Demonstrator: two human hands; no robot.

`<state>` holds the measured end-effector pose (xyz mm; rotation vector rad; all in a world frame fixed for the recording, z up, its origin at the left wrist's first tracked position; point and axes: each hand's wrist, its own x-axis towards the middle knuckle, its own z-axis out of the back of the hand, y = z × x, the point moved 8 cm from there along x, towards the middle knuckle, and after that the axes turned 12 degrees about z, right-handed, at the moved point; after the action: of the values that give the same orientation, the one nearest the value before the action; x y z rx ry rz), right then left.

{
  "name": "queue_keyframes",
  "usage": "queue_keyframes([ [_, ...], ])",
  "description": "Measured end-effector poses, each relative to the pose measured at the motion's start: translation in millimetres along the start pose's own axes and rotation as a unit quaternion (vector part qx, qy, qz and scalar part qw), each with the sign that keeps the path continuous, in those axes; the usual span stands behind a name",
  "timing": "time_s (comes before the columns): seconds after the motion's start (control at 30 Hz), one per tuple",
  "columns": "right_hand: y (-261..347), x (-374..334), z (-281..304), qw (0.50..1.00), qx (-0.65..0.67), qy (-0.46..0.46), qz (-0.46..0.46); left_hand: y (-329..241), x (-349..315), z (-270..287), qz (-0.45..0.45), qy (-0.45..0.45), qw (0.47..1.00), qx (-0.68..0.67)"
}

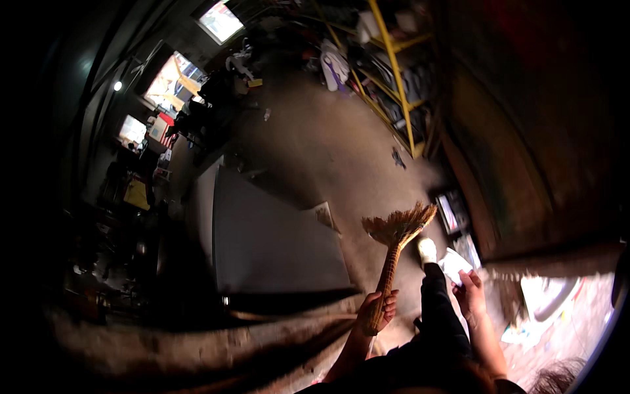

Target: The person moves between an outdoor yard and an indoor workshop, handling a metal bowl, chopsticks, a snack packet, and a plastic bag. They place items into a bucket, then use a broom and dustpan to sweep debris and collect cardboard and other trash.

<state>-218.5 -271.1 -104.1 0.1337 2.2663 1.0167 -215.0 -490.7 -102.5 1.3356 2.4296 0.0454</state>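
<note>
My left hand (380,310) is closed round the lower end of the handle of a short straw broom (392,262). The broom tilts up and away from me, with its fanned bristles at the far end, above the floor. Over to the right, my right hand (470,293) has its fingers pinched on a thin white piece (454,264), which is too bright and blurred to name exactly. Between the two hands my leg in dark trousers reaches forward, with a pale shoe (427,249) on the floor.
A large grey flat-topped block (275,230) stands to the left of the broom. A yellow metal rack (394,59) with stored items rises ahead on the right. Against the right wall sits a dark box-like object (451,213). A small dark item (398,157) lies on the floor (315,138).
</note>
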Motion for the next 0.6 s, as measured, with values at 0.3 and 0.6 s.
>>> queue_keyframes([
  [0.3, 50, 256, -229, 0.999, 0.011, 0.033, -0.010, -276, 91, -107, -0.033, -0.097, 0.994, 0.025],
  [0.6, 27, 414, -555, 0.957, -0.160, 0.241, -0.007, -487, 54, -227, -0.165, -0.041, 0.984, -0.052],
])
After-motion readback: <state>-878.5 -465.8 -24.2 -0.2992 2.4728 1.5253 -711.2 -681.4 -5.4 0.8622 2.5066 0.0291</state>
